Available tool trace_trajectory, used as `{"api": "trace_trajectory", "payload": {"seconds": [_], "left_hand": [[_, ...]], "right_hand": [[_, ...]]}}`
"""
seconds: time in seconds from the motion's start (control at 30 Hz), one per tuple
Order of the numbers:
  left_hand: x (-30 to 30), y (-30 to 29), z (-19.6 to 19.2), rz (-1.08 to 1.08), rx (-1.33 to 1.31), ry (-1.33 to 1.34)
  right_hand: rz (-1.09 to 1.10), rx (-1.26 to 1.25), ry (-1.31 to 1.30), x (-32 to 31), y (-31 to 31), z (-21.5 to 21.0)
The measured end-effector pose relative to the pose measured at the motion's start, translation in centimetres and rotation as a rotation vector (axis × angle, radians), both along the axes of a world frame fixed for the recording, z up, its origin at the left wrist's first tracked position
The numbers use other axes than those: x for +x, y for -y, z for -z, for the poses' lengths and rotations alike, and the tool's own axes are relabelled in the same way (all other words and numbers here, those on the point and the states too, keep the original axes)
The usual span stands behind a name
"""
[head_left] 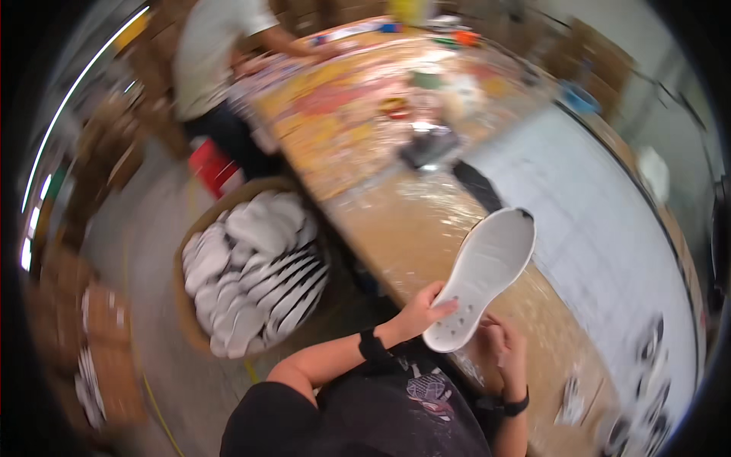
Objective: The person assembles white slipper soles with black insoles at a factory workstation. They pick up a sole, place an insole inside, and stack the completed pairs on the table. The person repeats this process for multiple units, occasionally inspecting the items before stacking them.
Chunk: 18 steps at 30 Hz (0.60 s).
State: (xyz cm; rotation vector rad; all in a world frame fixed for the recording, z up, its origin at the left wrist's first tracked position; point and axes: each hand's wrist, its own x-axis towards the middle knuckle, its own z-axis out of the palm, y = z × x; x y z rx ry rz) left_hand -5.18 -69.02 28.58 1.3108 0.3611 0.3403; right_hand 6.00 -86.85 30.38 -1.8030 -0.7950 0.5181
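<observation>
A white shoe sole (491, 263) is tilted up over the table, its small-holed end towards me and its far end dark at the tip. My left hand (422, 311) grips the holed end by its left edge, thumb on the upper face. Just right of that end is my right hand (506, 350), fingers loosely bent and apart, with nothing seen in them. Whether its fingertips touch the sole's edge I cannot tell.
Left of the table stands a round bin (186, 305) heaped with white soles (259, 266). The brown table (381, 228) borders a white surface (609, 221) with several shoe parts (647, 396) at its near end. A co-worker (221, 61) leans over the far left side. Cardboard boxes (114, 335) line the left.
</observation>
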Motion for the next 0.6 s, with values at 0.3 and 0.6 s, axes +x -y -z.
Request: {"api": "trace_trajectory", "payload": {"seconds": [0.3, 0.6], "left_hand": [[-14.3, -10.2, 2.3, -1.471, -0.241, 0.271], [-24.5, -14.6, 9.0, -1.715, -0.041, -0.305]], "right_hand": [[0.068, 0.11, -0.046, 5.1, -2.9, 1.0], [0.053, 0.089, -0.245, 6.2, -3.0, 1.4]]}}
